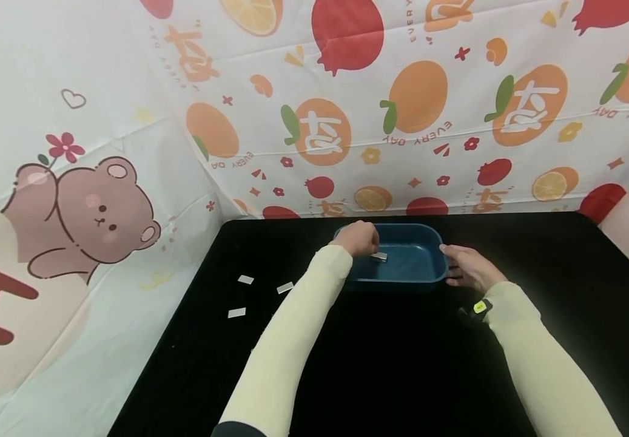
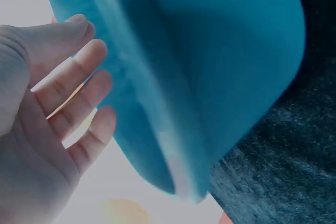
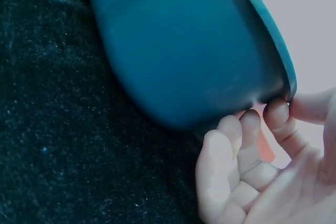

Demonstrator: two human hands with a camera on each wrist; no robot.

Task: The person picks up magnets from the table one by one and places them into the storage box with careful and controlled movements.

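Note:
A blue plastic bin (image 1: 409,264) stands toward the back of the black table. My left hand (image 1: 362,238) is over the bin's left part; its fingers are slightly bent in the left wrist view (image 2: 58,93), and nothing shows between them. Beside that hand, inside the bin, is a small pale rectangular piece (image 1: 380,257) with a shiny edge. At the right end, my right hand (image 1: 469,267) pinches the bin's rim between thumb and index finger. The right wrist view shows the other fingers (image 3: 231,135) curled loosely by the outer wall.
Several small white rectangular pieces lie on the table's left side, among them one at the back (image 1: 245,280), one nearer the front (image 1: 236,313) and one by the left forearm (image 1: 285,287). A fruit-print cloth (image 1: 369,121) hangs behind the table (image 1: 401,364).

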